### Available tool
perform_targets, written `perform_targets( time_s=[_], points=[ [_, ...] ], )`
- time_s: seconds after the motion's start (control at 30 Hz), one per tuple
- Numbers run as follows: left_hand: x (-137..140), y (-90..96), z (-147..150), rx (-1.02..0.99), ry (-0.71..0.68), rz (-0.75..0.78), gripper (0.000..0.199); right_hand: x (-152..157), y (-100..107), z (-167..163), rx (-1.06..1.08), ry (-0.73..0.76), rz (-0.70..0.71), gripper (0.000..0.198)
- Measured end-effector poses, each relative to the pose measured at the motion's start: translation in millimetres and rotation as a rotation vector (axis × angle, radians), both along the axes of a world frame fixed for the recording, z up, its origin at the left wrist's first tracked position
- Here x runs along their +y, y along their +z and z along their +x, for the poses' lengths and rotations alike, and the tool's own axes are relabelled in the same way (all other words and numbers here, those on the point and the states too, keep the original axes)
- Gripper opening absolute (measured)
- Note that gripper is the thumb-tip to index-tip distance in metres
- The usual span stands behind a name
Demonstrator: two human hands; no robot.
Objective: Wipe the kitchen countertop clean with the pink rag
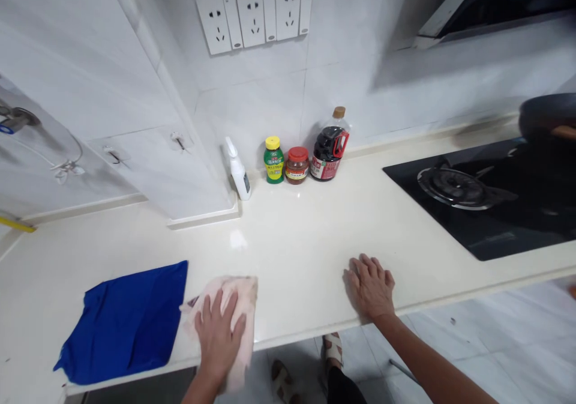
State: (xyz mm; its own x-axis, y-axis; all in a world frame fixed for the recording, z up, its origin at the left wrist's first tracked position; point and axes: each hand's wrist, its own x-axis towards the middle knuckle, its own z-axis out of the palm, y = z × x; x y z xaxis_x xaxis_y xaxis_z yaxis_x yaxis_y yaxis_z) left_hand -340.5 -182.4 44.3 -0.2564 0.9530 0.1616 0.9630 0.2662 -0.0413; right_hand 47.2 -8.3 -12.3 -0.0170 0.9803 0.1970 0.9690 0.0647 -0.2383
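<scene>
My left hand (219, 335) lies flat with spread fingers on a pale pink cloth (240, 299), which rests on the white countertop (301, 242) and hangs partly over its front edge. Just left of that cloth, a blue cloth (130, 320) is spread out, with a wrinkled left end. My right hand (371, 287) presses on the bare counter near the front edge, fingers slightly bent and apart, with nothing seen in it.
Along the wall stand a white spray bottle (239, 173), a green bottle with yellow cap (273, 162), a red-lidded jar (297, 167) and a large dark sauce bottle (328, 152). A black gas stove (450, 224) with a pan (546, 116) is at right. A wall column (180, 152) juts out.
</scene>
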Motion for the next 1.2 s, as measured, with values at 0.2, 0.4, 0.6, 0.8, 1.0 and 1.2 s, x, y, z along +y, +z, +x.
perform_targets(
  time_s=[0.2, 0.4, 0.6, 0.8, 1.0, 1.2],
  points=[
    [-74, -17.6, -16, 0.089, -0.232, -0.03, 0.054, 0, 7, -1, 0.037, 0.01, -0.014, 0.05],
    [-44, 0.0, -27, 0.042, -0.203, -0.196, 0.075, -2, 11, 2, 0.169, 0.037, 0.02, 0.045],
    [-21, 2.2, 23, 0.093, -0.152, -0.145, 0.077, -2, 18, 3, 0.323, 0.111, -0.032, 0.039],
    [7, -2.8, 98, 0.102, -0.176, -0.113, 0.069, 0, 31, 20, 0.777, 0.206, -0.135, 0.039],
    [77, -22.5, 244, -0.015, -0.396, -0.222, 0.072, 4, 51, 127, 1.168, 0.02, -0.117, 0.045],
    [173, -30.2, 431, -0.257, -0.722, -0.364, 0.08, -21, 56, 277, 0.92, -0.336, -0.012, 0.049]
  ],
)
